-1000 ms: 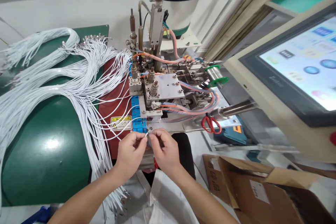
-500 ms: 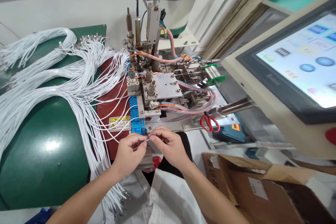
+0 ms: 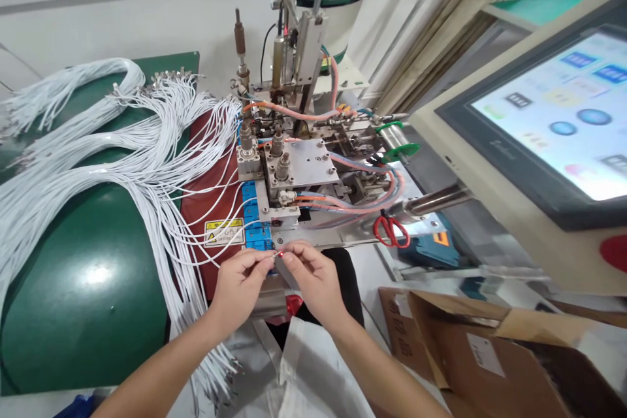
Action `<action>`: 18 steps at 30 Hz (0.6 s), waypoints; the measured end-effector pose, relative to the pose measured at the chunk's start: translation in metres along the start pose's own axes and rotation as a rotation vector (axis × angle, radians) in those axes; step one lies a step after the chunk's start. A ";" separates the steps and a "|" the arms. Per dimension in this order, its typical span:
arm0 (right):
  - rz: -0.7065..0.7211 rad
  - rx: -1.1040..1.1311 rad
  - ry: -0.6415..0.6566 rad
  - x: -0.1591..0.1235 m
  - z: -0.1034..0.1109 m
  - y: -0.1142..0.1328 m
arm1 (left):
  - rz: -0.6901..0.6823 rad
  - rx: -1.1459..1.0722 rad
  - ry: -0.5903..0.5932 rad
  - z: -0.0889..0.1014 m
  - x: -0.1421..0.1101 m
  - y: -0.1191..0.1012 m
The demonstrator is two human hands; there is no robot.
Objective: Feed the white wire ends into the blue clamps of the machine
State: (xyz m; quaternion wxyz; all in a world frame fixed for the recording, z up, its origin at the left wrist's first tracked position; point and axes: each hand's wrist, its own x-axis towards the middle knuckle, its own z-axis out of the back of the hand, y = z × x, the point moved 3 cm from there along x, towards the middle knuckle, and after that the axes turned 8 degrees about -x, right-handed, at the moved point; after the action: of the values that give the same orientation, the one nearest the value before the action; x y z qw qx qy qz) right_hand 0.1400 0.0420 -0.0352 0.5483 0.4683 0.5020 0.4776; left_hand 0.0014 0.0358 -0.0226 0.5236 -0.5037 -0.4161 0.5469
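Observation:
My left hand (image 3: 243, 284) is closed in a pinch on a thin white wire (image 3: 275, 255), just below the row of blue clamps (image 3: 254, 214). Facing it, my right hand (image 3: 313, 279) pinches at the tip of the same wire, thumb against forefinger. A small bright red spot (image 3: 281, 253) shows at the right fingertips; whether it is light or a part, I cannot tell. Several white wires run into the blue clamps from a large bundle of white wires (image 3: 147, 173) on the left. Most of the pinched wire is hidden by my fingers.
A metal machine (image 3: 304, 160) with hoses stands behind the clamps. Red-handled scissors (image 3: 390, 230) and a wire spool (image 3: 393, 140) are to its right. A touchscreen panel (image 3: 553, 117) juts in at right above a cardboard box (image 3: 490, 346). The green table (image 3: 83, 274) lies left.
A red spot now shows at my right fingertips. The machine's upright rod and slide have shifted to the right. My hands stay almost in place.

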 end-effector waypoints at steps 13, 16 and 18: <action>-0.022 0.153 -0.083 -0.005 -0.014 -0.004 | 0.159 -0.140 -0.038 -0.003 0.000 0.003; -0.046 0.208 -0.109 -0.007 -0.020 -0.005 | 0.148 -0.175 -0.104 -0.004 -0.001 0.005; -0.024 0.176 -0.131 -0.008 -0.023 -0.002 | 0.128 -0.186 -0.130 -0.005 -0.002 0.006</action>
State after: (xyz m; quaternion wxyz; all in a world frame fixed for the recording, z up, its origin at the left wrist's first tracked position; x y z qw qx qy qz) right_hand 0.1167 0.0346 -0.0378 0.5424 0.5387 0.5105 0.3937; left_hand 0.0050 0.0326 -0.0288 0.4108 -0.5391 -0.4651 0.5695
